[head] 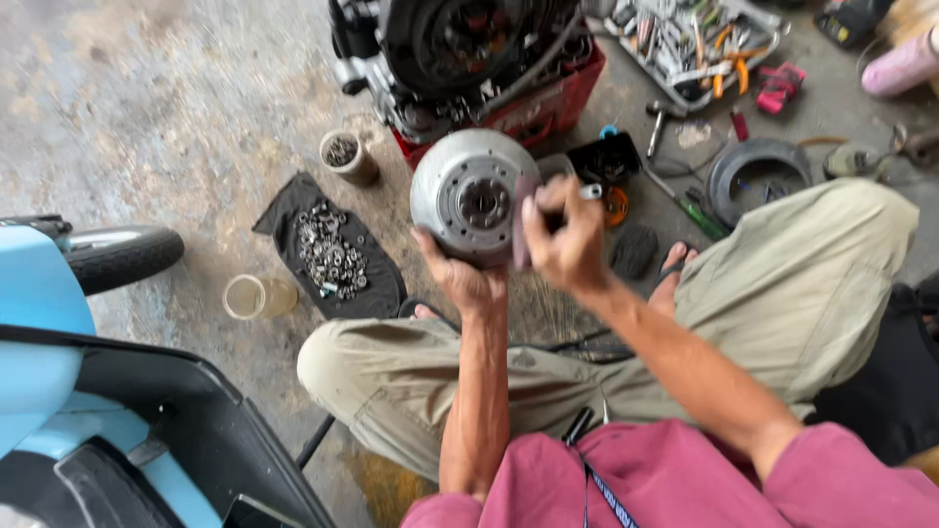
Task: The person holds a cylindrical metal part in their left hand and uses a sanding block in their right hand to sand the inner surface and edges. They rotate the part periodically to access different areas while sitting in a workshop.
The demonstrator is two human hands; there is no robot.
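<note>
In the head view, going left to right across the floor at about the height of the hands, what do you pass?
Black tyre → clear plastic cup → black cloth strewn with nuts → left hand under the round grey metal drum → right hand holding a small tool → green-handled screwdriver.

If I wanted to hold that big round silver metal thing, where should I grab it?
Probably from underneath, cupping its curved outer rim, as the left hand does now. The round silver metal part is a smooth drum with its open, holed face turned upward, so the rounded edge sits in a palm. It looks heavy; two hands on opposite sides may be safer. The right hand pinches a small tool at its face.
</note>
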